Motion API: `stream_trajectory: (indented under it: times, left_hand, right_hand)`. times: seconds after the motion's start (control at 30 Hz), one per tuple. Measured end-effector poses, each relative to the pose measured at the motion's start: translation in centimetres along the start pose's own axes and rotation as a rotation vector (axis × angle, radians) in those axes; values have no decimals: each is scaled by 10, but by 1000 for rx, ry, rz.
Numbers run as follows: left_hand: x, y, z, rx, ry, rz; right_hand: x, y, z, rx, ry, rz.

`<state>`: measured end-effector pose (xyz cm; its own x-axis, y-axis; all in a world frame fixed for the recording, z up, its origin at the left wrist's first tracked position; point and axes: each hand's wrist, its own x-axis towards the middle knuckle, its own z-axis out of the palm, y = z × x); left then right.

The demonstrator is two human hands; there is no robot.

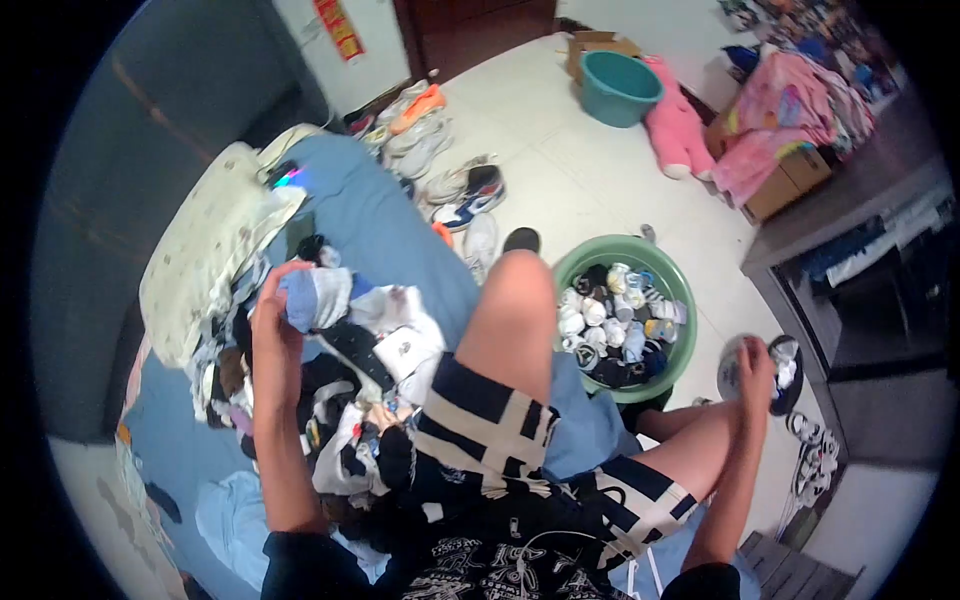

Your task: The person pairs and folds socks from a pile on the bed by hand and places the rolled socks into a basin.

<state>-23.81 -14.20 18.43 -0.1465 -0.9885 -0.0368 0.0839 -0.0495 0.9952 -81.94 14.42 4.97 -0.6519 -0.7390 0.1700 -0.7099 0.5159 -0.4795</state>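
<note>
My left hand [276,298] is closed on a light blue and white sock [318,298], held above the bed. Beneath and around it lies a loose heap of socks and small clothes [345,400] in black, white and grey. My right hand [756,368] hangs beside my right knee, its fingers mostly turned from view. Close by it are a grey rounded item [733,368] and a dark shoe [787,378] with something white inside. A green basin [684,350] on the floor holds many rolled socks [620,318].
The blue-sheeted bed [370,190] carries a pale pillow [200,245]. Shoes [470,195] line its far side. Further off are a teal tub [620,90], a pink plush toy [675,125] and a cardboard box [790,185] under pink cloth. A dark cabinet [880,340] stands at the right.
</note>
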Motion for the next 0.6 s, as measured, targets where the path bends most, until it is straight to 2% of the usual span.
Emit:
stream_trajectory:
  times: [0.07, 0.13, 0.17, 0.27, 0.3, 0.33, 0.4, 0.43, 0.5, 0.53, 0.57, 0.6]
  left_hand:
    - [3, 12, 64, -193, -127, -40]
    - [17, -8, 120, -444, -344, -127]
    - [21, -17, 154, -520, -413, -188]
    - [22, -56, 256, -740, -575, -330]
    - [18, -69, 285, -638, -643, -339]
    - [14, -85, 318, -619, -625, -414]
    - [14, -129, 363, -487, -763, -368]
    - [9, -135, 375, -475, -802, -392]
    - [3, -151, 391, -246, -768, -272]
    - [3, -159, 394, -234, -791, -298]
    - [5, -167, 393, -99, -789, -245]
    - [4, -175, 389, 36, -775, -189]
  right_hand:
    - [6, -58, 3, 140, -61, 42]
    - [13, -103, 11, 384, -79, 0]
    - [16, -120, 12, 390, -89, -8]
    - [21, -153, 29, 895, -131, -50]
    - [19, -162, 25, 1217, -262, -40]
    - [18, -166, 20, 1322, -308, -12]
    - [16, -160, 17, 1411, -346, 107]
    - [16, -147, 22, 1358, -331, 158]
    - [17, -115, 36, 1311, -292, 243]
    - [15, -103, 41, 1238, -378, 257]
    - [12, -93, 48, 1165, -479, 269]
    - [8, -92, 50, 1173, -488, 296]
